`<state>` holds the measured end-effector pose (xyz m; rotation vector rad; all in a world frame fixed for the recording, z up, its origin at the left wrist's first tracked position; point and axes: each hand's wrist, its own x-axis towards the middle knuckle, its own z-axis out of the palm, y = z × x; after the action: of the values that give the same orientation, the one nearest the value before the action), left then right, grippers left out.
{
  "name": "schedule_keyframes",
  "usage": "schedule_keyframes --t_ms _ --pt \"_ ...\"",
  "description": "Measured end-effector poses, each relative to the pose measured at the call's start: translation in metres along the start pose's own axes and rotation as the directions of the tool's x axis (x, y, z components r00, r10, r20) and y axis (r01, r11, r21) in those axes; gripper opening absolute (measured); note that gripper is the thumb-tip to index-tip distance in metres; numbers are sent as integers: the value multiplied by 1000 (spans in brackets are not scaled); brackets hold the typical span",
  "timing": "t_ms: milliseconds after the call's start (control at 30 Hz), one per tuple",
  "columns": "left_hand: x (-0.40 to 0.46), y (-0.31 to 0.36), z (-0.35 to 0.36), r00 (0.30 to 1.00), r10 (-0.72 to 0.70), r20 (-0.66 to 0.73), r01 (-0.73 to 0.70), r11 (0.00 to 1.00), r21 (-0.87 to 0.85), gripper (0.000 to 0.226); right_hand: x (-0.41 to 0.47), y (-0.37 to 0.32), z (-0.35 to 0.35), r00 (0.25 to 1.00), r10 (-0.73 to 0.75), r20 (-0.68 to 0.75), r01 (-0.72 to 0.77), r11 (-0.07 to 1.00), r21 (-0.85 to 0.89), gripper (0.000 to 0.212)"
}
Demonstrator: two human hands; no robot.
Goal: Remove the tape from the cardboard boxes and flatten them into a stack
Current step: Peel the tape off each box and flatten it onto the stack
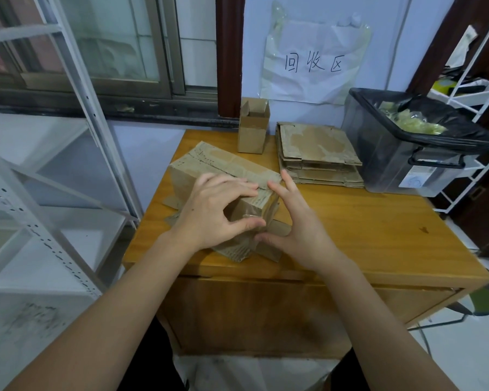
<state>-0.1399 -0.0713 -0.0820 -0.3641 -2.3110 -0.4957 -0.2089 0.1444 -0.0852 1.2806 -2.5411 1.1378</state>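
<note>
Wooden table [350, 230] under both my arms, set against a pale wall with a handwritten paper sign [312, 62] taped up above it, and a white metal shelf frame [68, 131] off beyond my left arm.

Past my right hand [299, 230] and further out sits a dark plastic bin [393, 156] lined with a black bag; crumpled clear tape [415, 122] lies heaped inside it. Between that bin and my hands rests the stack of flattened boxes [319, 153], pieces laid flat one on another.

Right under my hands is the box [209, 170] I am working on. It lies on its side, its long axis running away from me and to the left, with the near end facing me and loose flaps splayed out on the table below my wrists. My left hand [215, 213] grips that near end, fingers curled over the top edge and thumb pressed against the face. My right hand is beside it, fingers relaxed and spread, the index fingertip touching the top edge just by my left fingers, holding nothing. A shiny strip of tape [250, 217] still shows on the end face, between my two thumbs, so I judge the right hand is closest to pick at it.

Beyond my left fingers, a small open box [253, 128] stands upright, empty as far as I can see.
</note>
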Motion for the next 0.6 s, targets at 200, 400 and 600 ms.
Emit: schedule_keyframes --t_ms 200,400,600 --pt "2 6 -8 993 -81 85 82 997 -9 60 9 -10 9 886 -410 -217 335 889 -313 60" --pt "6 10 -15 982 -91 164 99 994 -40 62 10 -9 15 775 -518 -362 420 851 -317 17" --pt "7 10 -17 977 -105 188 118 991 -61 68 7 -12 14 768 -525 -368 426 846 -319 14"
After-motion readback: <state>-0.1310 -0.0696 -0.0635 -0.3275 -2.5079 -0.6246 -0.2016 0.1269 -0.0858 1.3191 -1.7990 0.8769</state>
